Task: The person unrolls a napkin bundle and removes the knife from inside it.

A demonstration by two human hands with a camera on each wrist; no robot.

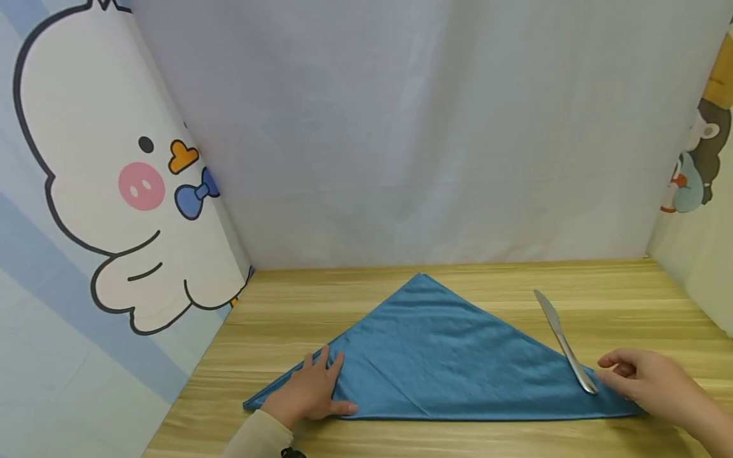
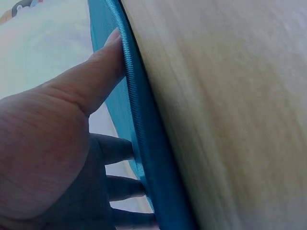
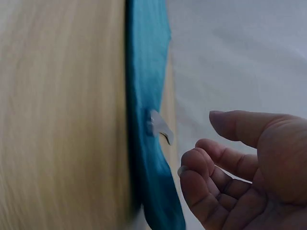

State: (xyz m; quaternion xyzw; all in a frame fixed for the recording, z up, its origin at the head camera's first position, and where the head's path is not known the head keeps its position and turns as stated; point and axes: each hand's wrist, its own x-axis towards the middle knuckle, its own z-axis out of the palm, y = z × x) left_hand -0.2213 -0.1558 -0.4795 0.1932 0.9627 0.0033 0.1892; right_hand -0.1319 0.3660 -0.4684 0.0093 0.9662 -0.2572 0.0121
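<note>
A blue satiny cloth (image 1: 435, 356), folded into a triangle, lies on the table with its peak away from me and its long edge near me. My left hand (image 1: 312, 389) rests on its left part with fingers spread, the thumb along the near edge in the left wrist view. A silver table knife (image 1: 564, 340) lies slantwise over the cloth's right side, its handle on the fabric and its blade beyond the slanted edge. My right hand (image 1: 649, 385) hovers by the right corner, near the handle. Its fingers (image 3: 194, 179) are loosely curled and hold nothing.
Beneath everything is a wood-grain table (image 1: 343, 305). A pale curtain (image 1: 412, 140) hangs behind it, a printed cartoon panel (image 1: 103, 165) stands at the left, and another printed panel (image 1: 695, 254) at the right.
</note>
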